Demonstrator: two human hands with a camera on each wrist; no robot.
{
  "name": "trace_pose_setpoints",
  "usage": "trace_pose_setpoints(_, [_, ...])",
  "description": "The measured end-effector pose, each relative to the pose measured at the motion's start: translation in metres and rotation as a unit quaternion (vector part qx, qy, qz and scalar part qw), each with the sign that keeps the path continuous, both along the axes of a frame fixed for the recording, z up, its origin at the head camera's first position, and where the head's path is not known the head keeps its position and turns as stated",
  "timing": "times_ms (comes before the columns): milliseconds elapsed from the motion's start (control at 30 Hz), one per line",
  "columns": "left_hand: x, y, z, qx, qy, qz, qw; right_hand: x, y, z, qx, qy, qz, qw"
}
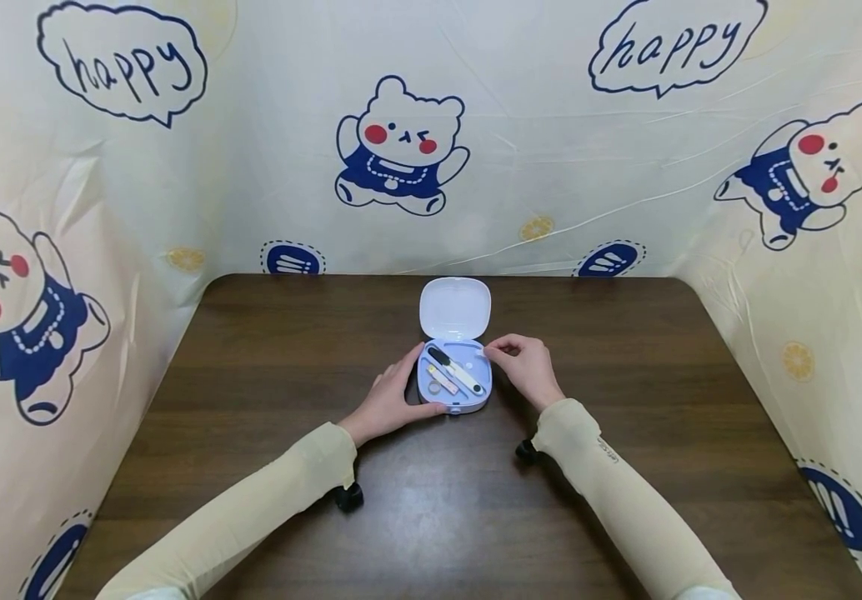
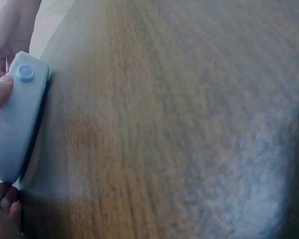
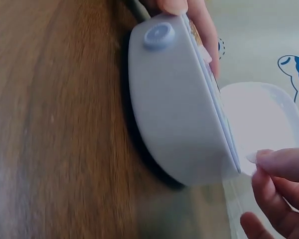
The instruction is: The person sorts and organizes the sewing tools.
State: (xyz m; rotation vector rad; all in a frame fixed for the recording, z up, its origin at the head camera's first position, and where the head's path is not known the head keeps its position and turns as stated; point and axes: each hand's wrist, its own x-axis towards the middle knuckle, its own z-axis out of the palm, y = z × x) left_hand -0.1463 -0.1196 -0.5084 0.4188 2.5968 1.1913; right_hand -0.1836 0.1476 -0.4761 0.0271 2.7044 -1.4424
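A light blue case (image 1: 454, 402) stands on the table with its translucent lid (image 1: 455, 307) raised at the back. Inside lie a white tool with a black end (image 1: 464, 377), a small pale strip (image 1: 442, 380) and a little ring (image 1: 434, 387). My left hand (image 1: 392, 398) grips the case from its left side, the thumb along the front edge beside the round latch button (image 3: 159, 36). At the back right of the case, my right hand (image 1: 527, 365) pinches a small whitish piece (image 3: 251, 157) between thumb and forefinger. Its exact kind is too small to tell.
The dark wooden table (image 1: 288, 333) carries the case near its far edge. Printed cloth (image 1: 513, 167) hangs behind and on both sides. A dark wrist device (image 1: 349, 497) sits under the left cuff, another (image 1: 526, 452) under the right.
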Motion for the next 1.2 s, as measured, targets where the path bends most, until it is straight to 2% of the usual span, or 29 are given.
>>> trace_pose_setpoints(167, [0.0, 0.0, -0.001, -0.001, -0.004, 0.001, 1.0, -0.001, -0.007, -0.003, 0.017, 0.01, 0.0, 1.0])
trace_pose_setpoints(467, [0.001, 0.0, 0.0, 0.001, -0.008, 0.001, 1.0, 0.002, -0.013, -0.009, 0.078, 0.094, 0.039, 0.992])
trace_pose_setpoints(633, [0.001, 0.0, 0.0, 0.002, -0.005, 0.0, 1.0, 0.002, -0.015, -0.009, 0.11, 0.121, 0.047, 0.985])
trace_pose_setpoints(1200, [0.0, 0.001, 0.0, -0.003, -0.005, 0.002, 1.0, 0.002, -0.016, -0.012, 0.138, 0.123, 0.049, 0.981])
